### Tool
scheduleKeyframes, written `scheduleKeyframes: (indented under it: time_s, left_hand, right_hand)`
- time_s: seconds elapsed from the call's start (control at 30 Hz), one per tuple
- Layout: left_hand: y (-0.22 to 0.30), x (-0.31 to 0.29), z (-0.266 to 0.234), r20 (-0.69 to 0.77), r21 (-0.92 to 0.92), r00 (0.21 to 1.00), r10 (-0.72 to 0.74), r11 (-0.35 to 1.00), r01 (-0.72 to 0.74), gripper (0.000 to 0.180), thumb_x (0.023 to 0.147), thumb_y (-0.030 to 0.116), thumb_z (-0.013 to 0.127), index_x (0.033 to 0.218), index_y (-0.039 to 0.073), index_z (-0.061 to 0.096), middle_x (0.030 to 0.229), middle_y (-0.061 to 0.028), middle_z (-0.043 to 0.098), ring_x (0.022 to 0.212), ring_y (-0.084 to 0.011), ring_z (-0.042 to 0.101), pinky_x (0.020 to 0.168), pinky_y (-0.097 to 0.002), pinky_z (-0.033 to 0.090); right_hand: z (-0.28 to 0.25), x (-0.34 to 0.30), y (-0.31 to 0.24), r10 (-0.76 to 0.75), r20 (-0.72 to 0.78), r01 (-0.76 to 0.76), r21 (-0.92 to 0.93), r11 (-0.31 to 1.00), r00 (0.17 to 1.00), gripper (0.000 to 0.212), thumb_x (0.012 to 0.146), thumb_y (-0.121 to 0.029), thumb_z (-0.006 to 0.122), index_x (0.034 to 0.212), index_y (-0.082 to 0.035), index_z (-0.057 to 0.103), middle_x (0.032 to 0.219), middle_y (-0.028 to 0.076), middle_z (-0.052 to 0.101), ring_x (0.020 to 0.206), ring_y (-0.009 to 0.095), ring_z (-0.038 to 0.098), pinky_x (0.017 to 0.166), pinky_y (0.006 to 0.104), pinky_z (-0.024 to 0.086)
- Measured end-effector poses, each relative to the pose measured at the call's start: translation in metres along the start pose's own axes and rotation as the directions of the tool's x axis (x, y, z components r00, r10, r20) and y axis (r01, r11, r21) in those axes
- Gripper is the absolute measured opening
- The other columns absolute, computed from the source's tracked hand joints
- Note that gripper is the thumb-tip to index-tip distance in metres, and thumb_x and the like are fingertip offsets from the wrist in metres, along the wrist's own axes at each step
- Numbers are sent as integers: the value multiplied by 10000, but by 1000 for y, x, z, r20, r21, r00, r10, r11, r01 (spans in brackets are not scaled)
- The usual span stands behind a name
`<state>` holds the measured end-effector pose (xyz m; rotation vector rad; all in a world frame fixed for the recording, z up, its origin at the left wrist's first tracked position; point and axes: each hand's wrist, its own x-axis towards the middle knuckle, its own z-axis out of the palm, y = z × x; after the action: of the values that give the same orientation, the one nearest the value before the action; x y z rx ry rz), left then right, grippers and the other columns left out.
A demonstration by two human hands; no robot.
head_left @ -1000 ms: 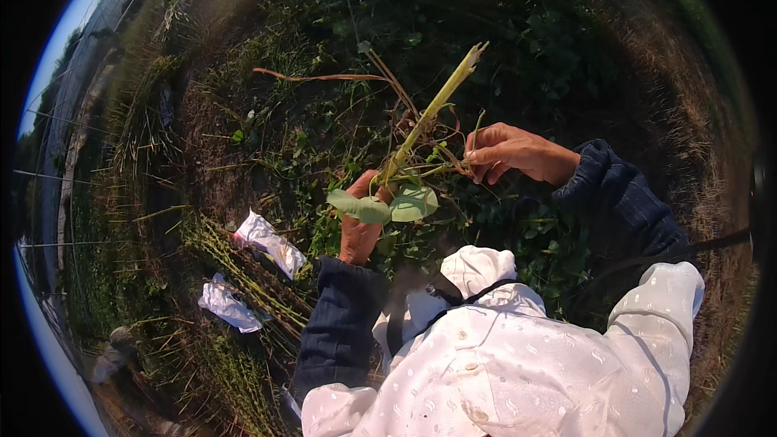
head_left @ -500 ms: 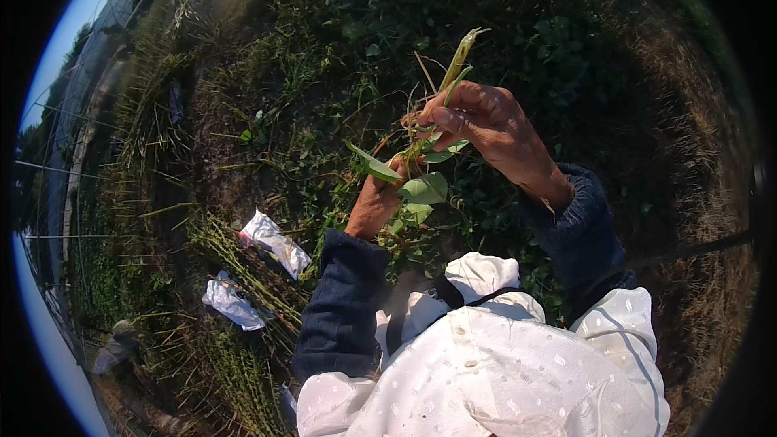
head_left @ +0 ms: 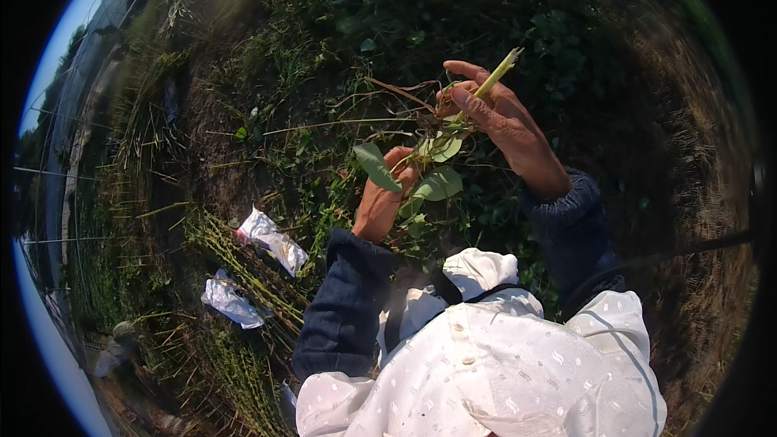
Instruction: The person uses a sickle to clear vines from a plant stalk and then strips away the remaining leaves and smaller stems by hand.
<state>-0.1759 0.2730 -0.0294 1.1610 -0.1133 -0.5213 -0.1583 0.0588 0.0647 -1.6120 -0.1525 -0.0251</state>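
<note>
A leafy green plant (head_left: pixel 441 184) with broad rounded leaves hangs between my two hands. My left hand (head_left: pixel 382 204) is closed around its lower part, with one big leaf (head_left: pixel 377 167) lying over the fingers. Higher up and to the right, my right hand (head_left: pixel 514 133) pinches the upper part between thumb and fingers, and its index finger is raised. A thick, pale yellow-green stem piece (head_left: pixel 500 73) sticks up past the right thumb. Thin brown stalks (head_left: pixel 401 94) and a long straw-like stem (head_left: pixel 340 124) spread leftward from the grip. Leaves hide the left fingertips.
Two crumpled white bags (head_left: pixel 273 240) (head_left: pixel 232 299) lie on the left, beside a pile of cut green stalks (head_left: pixel 255 271). Dense low greenery (head_left: pixel 558 48) grows ahead. Dry brown grass (head_left: pixel 696 194) lies at the right, and a netted frame (head_left: pixel 69 113) stands far left.
My right hand has turned and shifted slightly right, its index finger lifting. The pale stem piece now leans further right, and thin stalks swing out leftward. My left hand keeps its hold, moving slightly.
</note>
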Motion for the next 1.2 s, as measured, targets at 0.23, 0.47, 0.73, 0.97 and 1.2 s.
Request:
scheduleKeyframes:
  time_s: [0.23, 0.47, 0.73, 0.97, 1.2]
  left_hand:
    - [-8, 2, 6, -203, -155, 979, -14, 988, -18, 252, 927, 136, 557, 1156, 51, 497, 1090, -48, 591, 926, -126, 599, 739, -273, 518]
    - [2, 4, -30, -338, -296, 937, 90, 935, -197, 288, 950, 160, 509, 1220, 110, 421, 1096, -39, 577, 979, -187, 605, 805, -400, 536]
    - [-6, 13, -14, -351, -237, 931, 103, 952, -194, 339, 922, 126, 551, 1226, 99, 402, 1146, -73, 568, 1012, -189, 594, 836, -327, 494]
    - [1, 6, -6, -291, 37, 889, 353, 933, -359, 300, 912, 104, 553, 1198, 43, 484, 1139, -69, 560, 1009, -166, 588, 848, -298, 482]
    - [50, 2, 20, 72, 754, 713, 698, 429, -497, 270, 744, 20, 644, 1003, 13, 571, 901, -110, 563, 815, -277, 568, 719, -349, 446]
  right_hand:
    - [16, 0, 16, 96, -77, -77, 217, 973, 992, 322, 946, -299, 550, 1152, -54, 508, 937, 53, 643, 877, 124, 609, 713, 250, 492]
    - [27, -30, 31, -51, -345, 64, 26, 998, 937, 197, 936, -221, 539, 1011, -40, 559, 828, 42, 631, 756, 113, 609, 646, 240, 488]
    - [83, -26, 88, -132, 56, 139, -134, 981, 990, 212, 893, -114, 555, 1086, -41, 600, 996, 141, 633, 869, 284, 641, 728, 340, 506]
    - [101, -25, 108, -269, 146, 282, -70, 957, 952, 374, 849, -12, 531, 1216, -57, 479, 896, 182, 608, 795, 342, 613, 680, 396, 483]
    - [86, -17, 91, -175, 113, 183, -65, 981, 978, 445, 817, 4, 537, 1251, -77, 480, 869, 221, 622, 834, 399, 612, 655, 396, 480]
